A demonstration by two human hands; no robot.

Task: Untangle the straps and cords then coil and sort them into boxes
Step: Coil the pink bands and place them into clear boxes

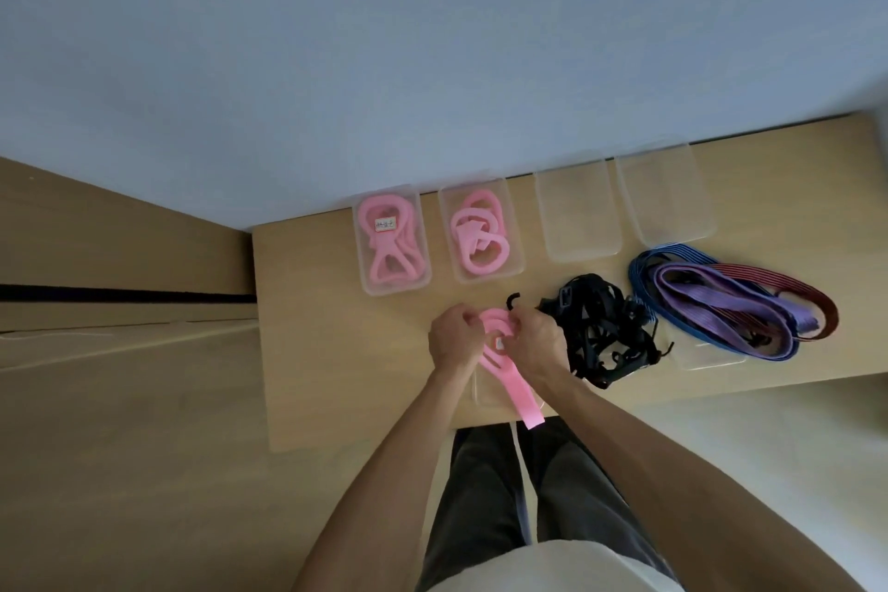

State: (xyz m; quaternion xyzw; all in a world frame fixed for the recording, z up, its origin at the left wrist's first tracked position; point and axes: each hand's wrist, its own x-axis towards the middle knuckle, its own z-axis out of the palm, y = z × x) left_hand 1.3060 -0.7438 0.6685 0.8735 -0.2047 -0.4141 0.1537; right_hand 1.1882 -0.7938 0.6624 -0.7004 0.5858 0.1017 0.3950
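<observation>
A wooden table (336,375) carries four clear plastic boxes (579,212) along the wall, two filled with coiled pink straps (391,238). Striped straps (721,303) and black cords (600,327) lie tangled at right. The left hand (454,341) and right hand (536,341) both grip a pink strap (502,351), its tail hanging over the near edge.

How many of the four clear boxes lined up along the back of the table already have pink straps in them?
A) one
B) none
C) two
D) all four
C: the leftmost box and the box beside it each hold coiled pink straps, while the two boxes to their right show nothing inside.
</observation>
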